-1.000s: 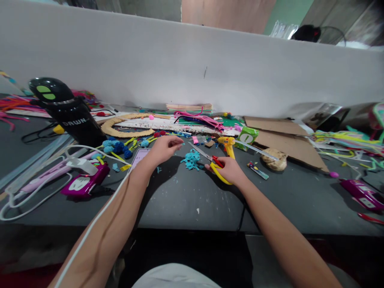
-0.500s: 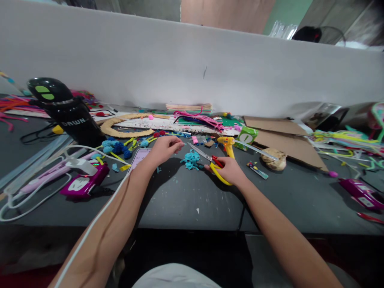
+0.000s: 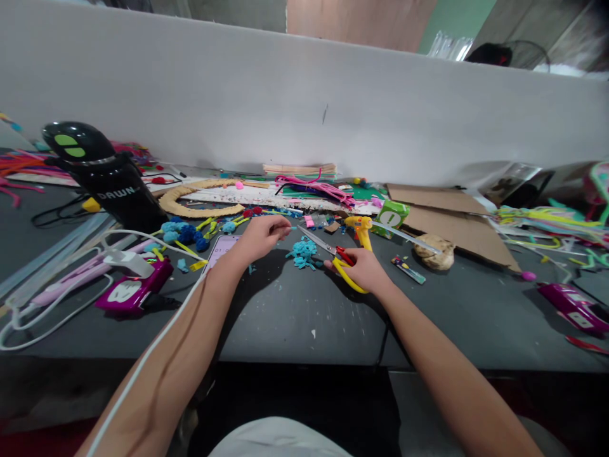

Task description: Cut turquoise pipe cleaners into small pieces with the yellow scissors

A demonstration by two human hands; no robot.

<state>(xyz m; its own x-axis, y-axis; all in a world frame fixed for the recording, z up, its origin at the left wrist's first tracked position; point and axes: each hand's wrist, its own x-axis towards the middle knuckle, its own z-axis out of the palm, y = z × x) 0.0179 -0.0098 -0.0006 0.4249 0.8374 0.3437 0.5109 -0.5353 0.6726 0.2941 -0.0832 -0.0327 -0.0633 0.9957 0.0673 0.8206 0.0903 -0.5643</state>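
My right hand (image 3: 365,269) is wrapped round the handles of a pair of scissors (image 3: 322,244) with red and yellow grips. The blades point up and left over the table. Across from their tips, my left hand (image 3: 266,236) is closed in a pinch. A thin light-blue strip (image 3: 294,228) sticks out a little from its fingertips, close to the blade tips; the rest of it is hidden. Between the hands lies a small heap of cut blue pieces (image 3: 304,252). A phone (image 3: 222,246) lies partly under my left wrist.
A yellow glue gun (image 3: 362,232) stands beyond my right hand, near a green box (image 3: 391,217). Blue pompoms (image 3: 186,236), a black bottle (image 3: 121,190) and a purple power strip (image 3: 136,289) are on the left. A white cable (image 3: 164,336) crosses my left forearm.
Both hands stay almost where they were. A bit of blue strip now shows at my left fingertips near the scissor tips.
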